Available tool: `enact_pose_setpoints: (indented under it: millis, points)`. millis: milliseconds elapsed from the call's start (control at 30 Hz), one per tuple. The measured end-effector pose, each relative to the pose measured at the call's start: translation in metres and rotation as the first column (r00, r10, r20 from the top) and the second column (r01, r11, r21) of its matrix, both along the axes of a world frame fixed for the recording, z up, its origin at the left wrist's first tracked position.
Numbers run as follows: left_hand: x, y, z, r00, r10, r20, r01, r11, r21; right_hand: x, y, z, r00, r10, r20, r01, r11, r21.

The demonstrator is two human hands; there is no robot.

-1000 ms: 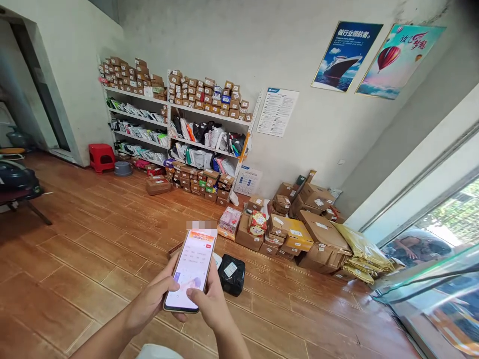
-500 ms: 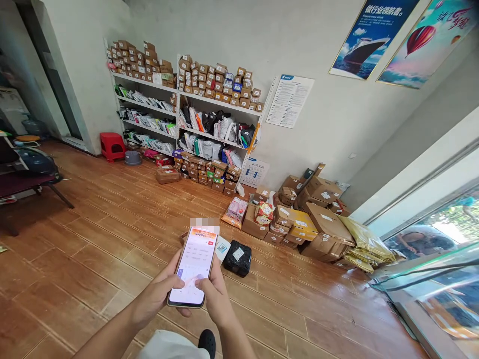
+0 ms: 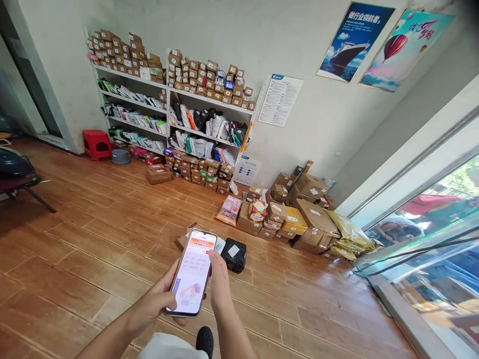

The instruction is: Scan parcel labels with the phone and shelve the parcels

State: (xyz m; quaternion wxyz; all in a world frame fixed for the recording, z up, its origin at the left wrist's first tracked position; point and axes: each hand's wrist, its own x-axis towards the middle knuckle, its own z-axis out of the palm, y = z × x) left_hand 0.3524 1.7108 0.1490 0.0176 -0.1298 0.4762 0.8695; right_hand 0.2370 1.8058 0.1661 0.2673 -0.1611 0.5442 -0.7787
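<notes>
A smartphone point(image 3: 192, 271) with a lit screen is held upright over the floor in front of me. My left hand point(image 3: 166, 294) wraps around its left side and lower back, with the thumb at the lower left of the screen. At the phone's right edge, my right hand point(image 3: 220, 281) has its thumb at a red button near the top of the display. The rest of its fingers are mostly hidden behind the phone. Just beyond the phone lie a black wrapped parcel point(image 3: 234, 255) and a partly hidden brown box point(image 3: 182, 241).
Shelves point(image 3: 209, 94) along the wall hold many boxes and bagged parcels. Cartons point(image 3: 314, 224) are piled on the floor to the right, beside a glass counter point(image 3: 404, 269). A red stool point(image 3: 97, 144) stands at left. My dark shoe point(image 3: 204, 341) shows below.
My right thumb has moved up from the lower screen to the red button. The lower screen now shows a picture instead of a keypad-like panel. The view has shifted slightly right.
</notes>
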Motion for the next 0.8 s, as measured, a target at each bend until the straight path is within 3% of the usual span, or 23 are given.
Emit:
enact_pose_setpoints:
  millis: [300,600,800]
  points:
    - [0.004,0.001,0.006,1.000,0.012,0.003,-0.012,1.000,0.021,0.003,0.000,-0.015,0.997,-0.053,-0.054,0.054,0.999,0.008]
    - [0.005,0.002,0.009,1.000,0.002,-0.002,-0.002,1.000,0.010,0.004,0.002,-0.006,0.996,-0.068,-0.049,0.070,0.997,0.040]
    - [0.005,0.003,0.007,1.000,-0.014,-0.027,0.015,0.999,0.043,0.004,0.004,-0.015,0.995,-0.075,-0.063,0.077,0.997,0.030]
